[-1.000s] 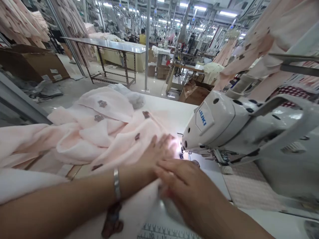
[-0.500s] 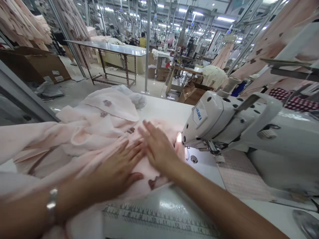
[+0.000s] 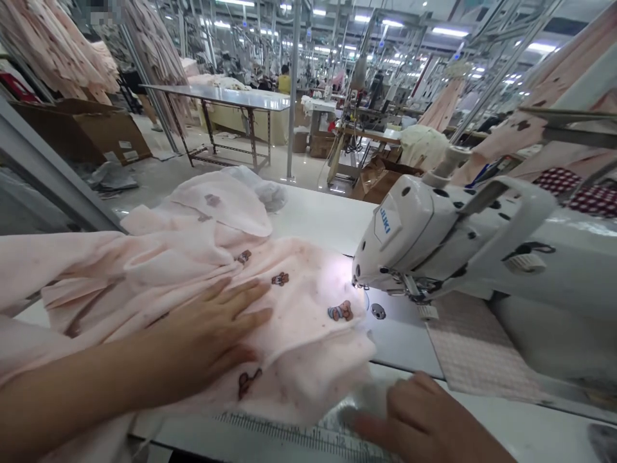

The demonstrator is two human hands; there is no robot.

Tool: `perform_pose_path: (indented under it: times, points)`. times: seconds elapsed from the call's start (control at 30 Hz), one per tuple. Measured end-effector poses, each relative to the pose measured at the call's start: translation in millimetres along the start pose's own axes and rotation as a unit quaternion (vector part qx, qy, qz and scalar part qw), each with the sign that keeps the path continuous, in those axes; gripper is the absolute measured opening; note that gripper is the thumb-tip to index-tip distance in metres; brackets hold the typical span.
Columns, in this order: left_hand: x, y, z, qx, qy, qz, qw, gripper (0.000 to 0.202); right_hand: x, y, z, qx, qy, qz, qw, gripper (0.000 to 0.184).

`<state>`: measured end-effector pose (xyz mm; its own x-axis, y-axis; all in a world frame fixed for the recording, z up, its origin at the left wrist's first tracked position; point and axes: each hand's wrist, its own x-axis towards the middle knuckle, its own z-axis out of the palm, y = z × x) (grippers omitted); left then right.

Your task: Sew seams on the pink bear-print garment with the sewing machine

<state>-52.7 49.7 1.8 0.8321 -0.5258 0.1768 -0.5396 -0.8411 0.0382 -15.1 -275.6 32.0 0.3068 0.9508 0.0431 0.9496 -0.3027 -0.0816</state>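
Note:
Pale pink fabric [image 3: 299,334] printed with small bears lies in folds over the sewing table, its right edge by the needle area of a white sewing machine [image 3: 400,225]. My left hand [image 3: 216,341] rests flat on this fabric, fingers spread, holding nothing. Near the table's front edge, my right hand [image 3: 419,418] is apart from the fabric. One of its digits stretches left and is blurred, while other fingers bend; nothing shows in its grasp. A lamp on the machine lights the fabric's right part. Under the fabric's lower edge a ruler scale [image 3: 332,440] shows.
A pink checked cloth [image 3: 482,347] lies under the machine arm. Behind stand a long metal-topped table [image 3: 222,95], a cardboard box [image 3: 96,132] and an upright pole [image 3: 293,96]. Pink garments [image 3: 62,51] hang at the left. A person in yellow [image 3: 284,80] is far back.
My right hand has left the fabric beside my left hand and moved toward the front right. My left hand has shifted slightly left, and the fabric between them lies flatter, showing more bears.

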Motion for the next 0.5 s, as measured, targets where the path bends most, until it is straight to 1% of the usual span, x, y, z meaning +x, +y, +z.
perform_pose_path:
  times: [0.07, 0.13, 0.17, 0.2, 0.23, 0.33, 0.37, 0.43, 0.47, 0.5]
  points:
    - [23.0, 15.9, 2.2, -0.031, 0.006, -0.032, 0.999, 0.037, 8.6, -0.1, -1.3, 0.005, 0.0, 0.004, 1.0, 0.032]
    - [39.7, 24.0, 10.3, -0.042, 0.007, -0.035, 0.998, 0.04, 12.9, -0.9, 1.6, 0.004, 0.009, 0.029, 1.0, 0.029]
    - [43.8, 24.2, 15.7, -0.043, 0.002, -0.028, 0.999, 0.044, 12.0, -1.3, 2.8, 0.003, 0.006, 0.047, 0.999, 0.027]
    - [44.9, 22.4, 21.0, -0.044, -0.003, -0.019, 0.999, 0.049, 9.2, -1.5, 3.1, 0.004, -0.005, 0.058, 0.998, 0.024]
    - [43.2, 19.3, 25.8, -0.046, -0.009, -0.008, 0.999, 0.054, 5.4, -1.5, 2.3, 0.012, -0.022, 0.054, 0.998, 0.023]
    - [29.9, 9.4, 33.0, -0.052, -0.026, 0.016, 0.998, 0.062, -4.3, 0.8, -3.0, 0.033, -0.057, 0.023, 0.998, 0.022]
    - [25.7, 7.6, 33.2, -0.051, -0.03, 0.019, 0.998, 0.064, -5.0, 2.4, -4.4, 0.03, -0.05, 0.017, 0.998, 0.02]
    - [20.3, 6.1, 32.2, -0.048, -0.039, 0.017, 0.998, 0.067, -3.0, 5.7, -5.6, 0.006, -0.002, 0.03, 1.0, 0.025]
    - [19.0, 6.1, 31.5, -0.046, -0.042, 0.014, 0.998, 0.068, -1.4, 6.8, -5.9, -0.006, 0.01, 0.043, 0.999, 0.024]
    - [18.1, 6.4, 30.7, -0.044, -0.043, 0.014, 0.998, 0.068, -0.1, 7.1, -6.4, -0.012, 0.005, 0.049, 0.999, 0.019]
